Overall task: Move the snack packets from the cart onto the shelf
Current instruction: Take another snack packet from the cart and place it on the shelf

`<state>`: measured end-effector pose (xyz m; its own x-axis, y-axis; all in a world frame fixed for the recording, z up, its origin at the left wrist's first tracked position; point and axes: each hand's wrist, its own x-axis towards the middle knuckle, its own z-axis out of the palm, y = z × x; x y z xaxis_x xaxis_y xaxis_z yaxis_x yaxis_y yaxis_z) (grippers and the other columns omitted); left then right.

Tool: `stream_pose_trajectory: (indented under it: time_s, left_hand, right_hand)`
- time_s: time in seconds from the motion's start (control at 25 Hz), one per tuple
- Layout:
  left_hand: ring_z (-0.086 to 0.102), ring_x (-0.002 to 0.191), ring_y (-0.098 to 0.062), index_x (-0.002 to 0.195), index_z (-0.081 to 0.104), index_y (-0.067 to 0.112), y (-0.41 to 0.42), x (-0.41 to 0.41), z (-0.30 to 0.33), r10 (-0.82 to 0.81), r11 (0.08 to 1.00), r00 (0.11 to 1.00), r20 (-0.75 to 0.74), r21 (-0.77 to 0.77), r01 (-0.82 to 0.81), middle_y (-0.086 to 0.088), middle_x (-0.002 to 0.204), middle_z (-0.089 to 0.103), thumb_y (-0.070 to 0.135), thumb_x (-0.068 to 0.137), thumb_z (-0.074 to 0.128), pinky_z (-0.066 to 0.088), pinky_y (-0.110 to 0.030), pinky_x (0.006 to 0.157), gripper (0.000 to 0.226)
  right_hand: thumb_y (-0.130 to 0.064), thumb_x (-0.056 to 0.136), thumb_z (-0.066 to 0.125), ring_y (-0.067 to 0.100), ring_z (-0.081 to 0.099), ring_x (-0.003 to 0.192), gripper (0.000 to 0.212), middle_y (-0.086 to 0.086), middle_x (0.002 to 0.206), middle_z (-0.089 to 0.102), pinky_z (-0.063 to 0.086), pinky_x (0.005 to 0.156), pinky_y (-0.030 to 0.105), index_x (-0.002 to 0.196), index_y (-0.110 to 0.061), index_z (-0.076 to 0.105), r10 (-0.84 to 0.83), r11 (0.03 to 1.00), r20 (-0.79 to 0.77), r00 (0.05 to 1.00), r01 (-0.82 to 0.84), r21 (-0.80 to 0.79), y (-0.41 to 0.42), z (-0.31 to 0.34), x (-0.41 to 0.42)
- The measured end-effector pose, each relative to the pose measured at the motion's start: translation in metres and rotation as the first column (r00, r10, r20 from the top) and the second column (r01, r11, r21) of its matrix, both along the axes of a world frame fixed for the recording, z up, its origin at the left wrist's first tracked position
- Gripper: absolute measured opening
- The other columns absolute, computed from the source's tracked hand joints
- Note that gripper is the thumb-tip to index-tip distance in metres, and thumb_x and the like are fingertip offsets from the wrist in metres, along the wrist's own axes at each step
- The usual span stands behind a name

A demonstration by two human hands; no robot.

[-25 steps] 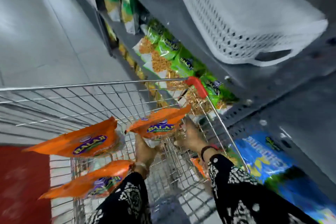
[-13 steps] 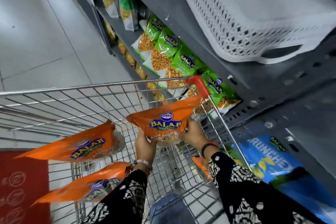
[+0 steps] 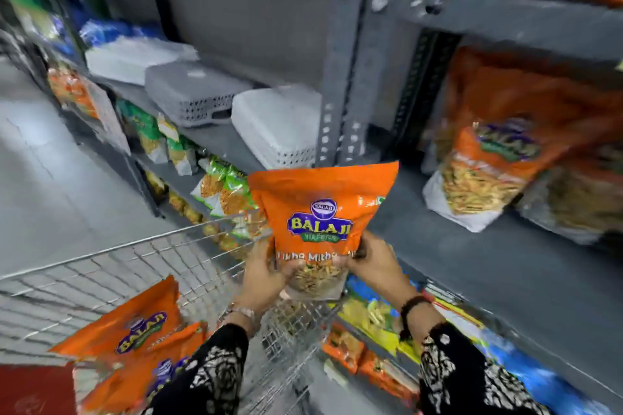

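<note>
An orange Balaji snack packet (image 3: 323, 212) stands upright in the air above the cart's right edge. My left hand (image 3: 266, 274) grips its lower left corner and my right hand (image 3: 376, 266) grips its lower right corner. Two more orange packets (image 3: 135, 330) lie in the wire cart (image 3: 101, 266) at lower left. To the right, a grey shelf (image 3: 472, 256) holds matching orange packets (image 3: 499, 152) standing upright, with bare shelf surface in front of them.
White and grey plastic baskets (image 3: 279, 125) lie upside down on the shelf left of the grey upright post (image 3: 340, 77). Green packets (image 3: 229, 189) fill the shelf below them. Blue and yellow packets (image 3: 377, 313) sit on the lowest shelf. A red mat (image 3: 30, 391) lies at bottom left.
Both hands have lifted the orange packet out of the cart and turned it upright. The view has swung up and right, bringing the shelf with orange packets into sight.
</note>
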<state>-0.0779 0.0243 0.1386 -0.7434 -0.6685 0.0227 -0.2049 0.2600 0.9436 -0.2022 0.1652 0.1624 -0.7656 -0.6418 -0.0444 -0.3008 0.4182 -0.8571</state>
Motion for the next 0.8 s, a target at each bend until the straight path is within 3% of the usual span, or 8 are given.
stream_pose_trajectory:
  time_s: [0.12,0.28,0.32,0.48,0.64,0.72,0.8]
  left_hand:
    - [0.059,0.094,-0.025,0.1,0.061,0.018,0.044,-0.025,0.046,-0.157,0.987,0.986,-0.062,-0.039,0.155,-0.011,0.105,0.063,0.047,0.062,0.074,0.048,-0.041,0.085,0.05]
    - [0.061,0.089,-0.024,0.096,0.064,0.013,0.102,-0.082,0.08,-0.323,0.946,0.938,-0.128,-0.084,0.314,-0.019,0.099,0.066,0.024,0.071,0.074,0.048,-0.041,0.084,0.03]
    - [0.061,0.088,-0.024,0.096,0.064,0.011,0.119,-0.1,0.086,-0.365,0.93,0.921,-0.138,-0.094,0.354,-0.019,0.098,0.066,0.022,0.071,0.074,0.049,-0.041,0.083,0.029]
    - [0.064,0.092,-0.025,0.096,0.061,0.016,0.191,-0.161,0.104,-0.546,0.836,0.82,-0.173,-0.042,0.547,-0.012,0.101,0.068,0.023,0.069,0.076,0.052,-0.038,0.083,0.031]
    - [0.061,0.099,-0.031,0.104,0.058,0.007,0.258,-0.213,0.116,-0.641,0.762,0.749,-0.168,-0.024,0.647,-0.019,0.109,0.065,0.039,0.06,0.07,0.05,-0.045,0.088,0.056]
    - [0.061,0.097,-0.031,0.103,0.058,0.004,0.282,-0.239,0.11,-0.654,0.751,0.745,-0.132,0.001,0.66,-0.02,0.109,0.065,0.041,0.06,0.068,0.051,-0.044,0.086,0.057]
    - [0.06,0.096,-0.031,0.1,0.058,-0.001,0.298,-0.254,0.097,-0.667,0.743,0.74,-0.087,-0.011,0.669,-0.02,0.106,0.064,0.028,0.07,0.071,0.049,-0.039,0.083,0.044]
  right_hand:
    - [-0.013,0.071,0.074,0.034,0.064,0.093,0.03,0.019,0.099,0.069,0.051,0.083,0.049,0.096,-0.006,0.059,-0.156,0.986,-0.051,0.986,0.152,-0.067,0.063,0.04,-0.006]
    - [-0.018,0.07,0.075,0.012,0.064,0.074,0.02,0.004,0.086,0.069,0.05,0.068,0.017,0.083,-0.021,0.061,-0.366,0.925,-0.078,0.927,0.354,-0.135,0.143,0.071,-0.02]
    - [-0.018,0.07,0.076,0.009,0.063,0.072,0.02,0.003,0.085,0.07,0.049,0.067,0.015,0.082,-0.023,0.061,-0.417,0.902,-0.071,0.906,0.403,-0.155,0.165,0.076,-0.025]
    - [-0.017,0.066,0.078,0.018,0.065,0.08,0.027,0.003,0.09,0.069,0.051,0.077,0.033,0.087,-0.024,0.061,-0.619,0.779,-0.096,0.779,0.594,-0.201,0.244,0.095,-0.052]
    - [-0.011,0.068,0.076,0.025,0.064,0.085,0.028,0.008,0.093,0.067,0.052,0.083,0.039,0.088,-0.019,0.059,-0.716,0.693,-0.093,0.692,0.688,-0.217,0.305,0.102,-0.09]
    - [-0.007,0.068,0.075,0.021,0.063,0.083,0.029,0.009,0.096,0.066,0.054,0.078,0.029,0.091,-0.014,0.059,-0.753,0.652,-0.095,0.651,0.72,-0.238,0.326,0.096,-0.113]
    - [-0.004,0.07,0.073,0.015,0.061,0.081,0.029,0.007,0.097,0.064,0.05,0.068,0.016,0.094,-0.01,0.058,-0.771,0.633,-0.098,0.629,0.741,-0.226,0.337,0.083,-0.126]
